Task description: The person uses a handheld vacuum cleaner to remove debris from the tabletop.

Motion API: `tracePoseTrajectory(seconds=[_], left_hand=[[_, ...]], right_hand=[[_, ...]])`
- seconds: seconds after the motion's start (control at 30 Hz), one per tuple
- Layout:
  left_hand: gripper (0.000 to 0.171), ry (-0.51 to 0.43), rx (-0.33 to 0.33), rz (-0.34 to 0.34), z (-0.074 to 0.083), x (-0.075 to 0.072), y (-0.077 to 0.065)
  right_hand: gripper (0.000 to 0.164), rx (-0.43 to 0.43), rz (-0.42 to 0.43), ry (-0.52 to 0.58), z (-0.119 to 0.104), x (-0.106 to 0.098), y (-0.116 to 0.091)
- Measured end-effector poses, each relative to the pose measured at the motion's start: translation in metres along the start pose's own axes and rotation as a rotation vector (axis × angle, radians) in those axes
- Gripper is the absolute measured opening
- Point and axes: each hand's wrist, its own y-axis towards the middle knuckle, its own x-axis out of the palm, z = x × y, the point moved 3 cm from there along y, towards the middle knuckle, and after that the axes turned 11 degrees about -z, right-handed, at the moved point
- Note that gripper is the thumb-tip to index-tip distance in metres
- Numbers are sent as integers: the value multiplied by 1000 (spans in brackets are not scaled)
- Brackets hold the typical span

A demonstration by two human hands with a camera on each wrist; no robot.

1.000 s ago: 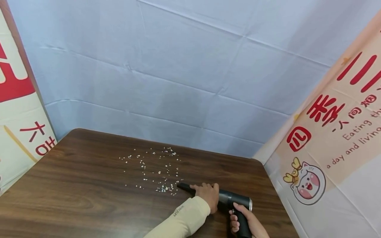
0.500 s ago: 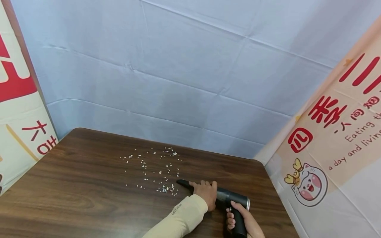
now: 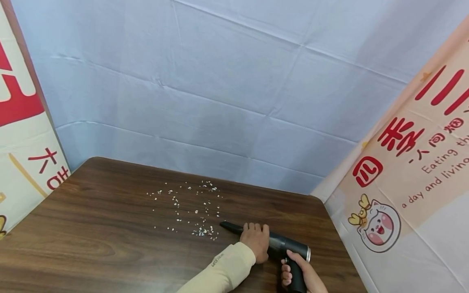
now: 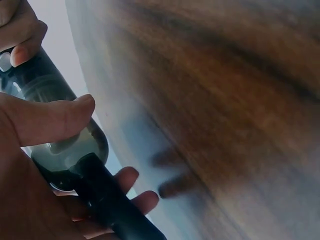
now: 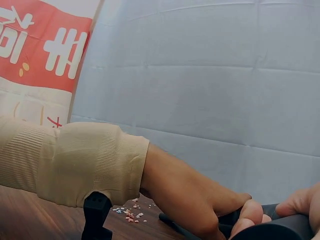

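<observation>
A black handheld vacuum cleaner (image 3: pixel 291 246) with a slim nozzle (image 3: pixel 231 228) lies across both hands over the right half of the table. My left hand (image 3: pixel 255 243) holds its front part; in the left wrist view the thumb (image 4: pixel 60 119) lies across the clear dust cup and fingers curl under the nozzle. The right hand (image 3: pixel 307 274) grips the pistol handle (image 3: pixel 296 278), thumb up by the body. Small pale and coloured bits (image 3: pixel 205 232) are scattered left of the nozzle tip, densest close to it. In the right wrist view the left hand (image 5: pixel 185 195) hides much of the nozzle.
The dark wood table (image 3: pixel 91 228) has rounded far corners. Behind it hangs a pale blue cloth (image 3: pixel 205 93). Printed banners stand along the left (image 3: pixel 22 134) and right (image 3: pixel 421 171). A black strap mount (image 5: pixel 95 215) sits on the left sleeve.
The nozzle tip has shifted slightly away from the person and then right, a little farther from the dense bits. The left fingers have drawn back along the nozzle; both hands keep their hold.
</observation>
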Motion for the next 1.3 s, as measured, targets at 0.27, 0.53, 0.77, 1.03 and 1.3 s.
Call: tracePoseTrajectory(seconds=[0.27, 0.53, 0.77, 1.03, 1.3], left_hand=[[47, -12, 61, 1, 1, 1, 3], [42, -28, 64, -34, -10, 0, 8], [55, -43, 41, -50, -22, 0, 12], [66, -32, 27, -47, -33, 4, 19], [59, -36, 53, -28, -43, 10, 26]], right_hand=[[43, 10, 14, 11, 0, 2, -5], [41, -25, -18, 79, -3, 9, 5], [40, -60, 50, 141, -2, 15, 16], [37, -85, 119, 154, -1, 24, 29], [34, -136, 219, 185, 2, 30, 40]])
